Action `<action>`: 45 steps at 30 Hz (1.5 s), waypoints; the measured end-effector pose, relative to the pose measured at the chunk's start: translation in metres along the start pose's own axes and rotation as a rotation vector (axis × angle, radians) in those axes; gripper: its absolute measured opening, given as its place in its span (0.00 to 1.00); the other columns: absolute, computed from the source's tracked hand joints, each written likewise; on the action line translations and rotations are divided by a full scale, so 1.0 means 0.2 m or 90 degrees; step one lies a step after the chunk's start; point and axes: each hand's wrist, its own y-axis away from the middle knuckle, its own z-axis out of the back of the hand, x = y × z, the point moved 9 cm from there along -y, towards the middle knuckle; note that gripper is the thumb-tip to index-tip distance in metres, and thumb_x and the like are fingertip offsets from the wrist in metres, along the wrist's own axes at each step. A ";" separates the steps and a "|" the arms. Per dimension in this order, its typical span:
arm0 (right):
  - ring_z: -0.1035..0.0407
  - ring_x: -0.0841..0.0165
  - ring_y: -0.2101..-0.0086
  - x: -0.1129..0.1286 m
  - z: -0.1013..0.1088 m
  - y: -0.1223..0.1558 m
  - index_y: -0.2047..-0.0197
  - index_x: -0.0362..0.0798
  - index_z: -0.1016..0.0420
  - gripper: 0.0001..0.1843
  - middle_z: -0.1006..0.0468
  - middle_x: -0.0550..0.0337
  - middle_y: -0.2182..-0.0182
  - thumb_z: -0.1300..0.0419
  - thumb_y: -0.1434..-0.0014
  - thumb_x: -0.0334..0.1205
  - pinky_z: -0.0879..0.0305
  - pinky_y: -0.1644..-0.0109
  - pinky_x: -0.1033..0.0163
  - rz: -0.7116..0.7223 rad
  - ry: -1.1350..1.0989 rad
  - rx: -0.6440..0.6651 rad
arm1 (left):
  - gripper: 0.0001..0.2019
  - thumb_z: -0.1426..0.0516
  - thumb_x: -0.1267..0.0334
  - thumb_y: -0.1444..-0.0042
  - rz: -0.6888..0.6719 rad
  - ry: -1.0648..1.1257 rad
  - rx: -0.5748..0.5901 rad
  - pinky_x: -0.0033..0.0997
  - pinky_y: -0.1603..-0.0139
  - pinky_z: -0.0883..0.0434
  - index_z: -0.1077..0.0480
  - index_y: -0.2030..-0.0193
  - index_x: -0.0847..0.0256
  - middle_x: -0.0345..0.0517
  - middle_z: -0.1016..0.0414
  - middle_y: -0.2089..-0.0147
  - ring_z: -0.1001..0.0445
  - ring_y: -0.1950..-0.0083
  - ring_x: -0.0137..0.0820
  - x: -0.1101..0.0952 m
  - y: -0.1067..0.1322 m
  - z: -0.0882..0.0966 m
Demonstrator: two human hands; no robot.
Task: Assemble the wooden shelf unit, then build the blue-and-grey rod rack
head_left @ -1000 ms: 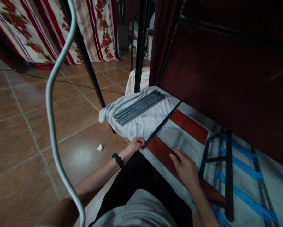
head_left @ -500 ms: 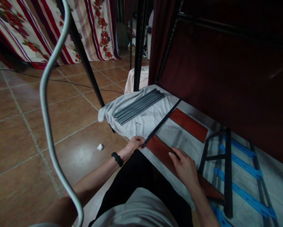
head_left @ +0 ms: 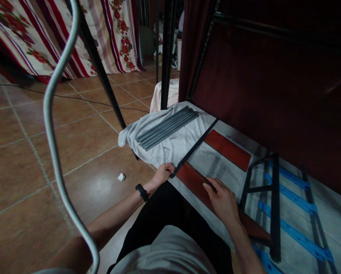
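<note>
My left hand (head_left: 164, 174) is closed at the near end of a thin black metal bar (head_left: 197, 144); its fingertips are partly hidden, so a small part between them cannot be made out. The bar lies crosswise at the end of a long reddish-brown board (head_left: 193, 183). My right hand (head_left: 224, 199) grips this board by its upper edge, thumb on the near face. The board's other end meets a black metal frame (head_left: 275, 205). A second reddish-brown board (head_left: 229, 149) lies flat behind, one end close to the bar.
Grey tubes (head_left: 167, 127) lie bundled on a grey cloth (head_left: 156, 154), with a few small screws (head_left: 167, 148) beside them. Blue slotted strips (head_left: 304, 234) lie at right. A grey cable (head_left: 52, 125) hangs at left. Black posts (head_left: 104, 80) stand beyond, and crumpled white paper (head_left: 121, 177) is on the floor.
Hardly anything differs. My left hand's fingers have shifted slightly at the bar's end, and the hanging cable has moved a little left in view. My right hand stays on the board.
</note>
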 end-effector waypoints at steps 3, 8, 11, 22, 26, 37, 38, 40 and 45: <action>0.23 0.63 0.56 0.00 0.00 0.00 0.48 0.52 0.24 0.17 0.19 0.56 0.55 0.51 0.30 0.46 0.30 0.52 0.59 -0.001 0.007 -0.002 | 0.03 0.43 0.71 0.58 -0.004 -0.019 -0.004 0.25 0.73 0.39 0.29 0.74 0.64 0.39 0.31 0.77 0.35 0.76 0.25 0.00 0.00 0.01; 0.24 0.63 0.55 0.00 -0.01 0.00 0.48 0.52 0.25 0.17 0.19 0.56 0.54 0.51 0.30 0.46 0.30 0.52 0.59 -0.003 0.020 0.003 | 0.02 0.43 0.70 0.58 -0.018 -0.041 -0.011 0.26 0.72 0.38 0.30 0.75 0.63 0.40 0.31 0.77 0.35 0.75 0.26 -0.02 -0.01 0.01; 0.24 0.63 0.55 0.00 0.00 0.01 0.48 0.51 0.24 0.17 0.19 0.56 0.54 0.51 0.30 0.45 0.30 0.52 0.59 -0.004 0.028 0.002 | 0.03 0.44 0.70 0.61 -0.037 -0.054 -0.019 0.26 0.70 0.37 0.31 0.75 0.63 0.40 0.30 0.75 0.34 0.73 0.27 -0.04 -0.01 0.01; 0.23 0.63 0.54 0.03 -0.03 0.01 0.46 0.50 0.25 0.18 0.19 0.57 0.52 0.51 0.29 0.45 0.30 0.51 0.59 -0.005 0.058 0.018 | 0.05 0.46 0.69 0.59 -0.101 -0.155 0.003 0.26 0.67 0.37 0.30 0.73 0.60 0.39 0.29 0.74 0.33 0.69 0.28 -0.10 0.05 0.01; 0.23 0.64 0.55 0.04 -0.03 0.01 0.46 0.51 0.25 0.18 0.19 0.57 0.52 0.51 0.29 0.45 0.30 0.52 0.59 0.001 0.062 0.016 | 0.05 0.44 0.66 0.53 -0.109 -0.179 0.004 0.29 0.65 0.36 0.27 0.71 0.60 0.41 0.27 0.72 0.32 0.68 0.30 -0.15 0.07 0.02; 0.23 0.64 0.56 0.03 -0.03 0.01 0.46 0.50 0.24 0.17 0.18 0.57 0.54 0.50 0.29 0.45 0.29 0.54 0.60 -0.005 0.086 0.010 | 0.22 0.37 0.42 0.47 -0.108 0.075 -0.043 0.28 0.68 0.39 0.29 0.73 0.62 0.40 0.31 0.75 0.37 0.72 0.26 -0.54 0.15 -0.02; 0.23 0.64 0.55 0.04 -0.03 0.01 0.46 0.50 0.24 0.17 0.18 0.57 0.53 0.50 0.29 0.45 0.29 0.54 0.60 -0.005 0.087 0.011 | 0.22 0.36 0.43 0.49 -0.103 0.088 -0.039 0.27 0.69 0.39 0.29 0.74 0.62 0.39 0.32 0.75 0.38 0.73 0.25 -0.55 0.16 -0.02; 0.23 0.64 0.55 0.04 -0.03 0.02 0.46 0.51 0.24 0.17 0.18 0.57 0.53 0.50 0.29 0.45 0.29 0.53 0.60 -0.004 0.084 0.013 | 0.22 0.34 0.44 0.51 -0.097 0.109 -0.036 0.27 0.70 0.41 0.31 0.76 0.62 0.38 0.34 0.76 0.39 0.74 0.24 -0.57 0.17 -0.04; 0.23 0.64 0.55 0.03 -0.04 0.02 0.46 0.51 0.25 0.17 0.19 0.59 0.52 0.50 0.29 0.46 0.29 0.54 0.59 -0.015 0.082 0.023 | 0.21 0.31 0.46 0.55 -0.097 0.114 -0.029 0.26 0.71 0.42 0.30 0.76 0.63 0.37 0.35 0.78 0.40 0.75 0.23 -0.58 0.16 -0.04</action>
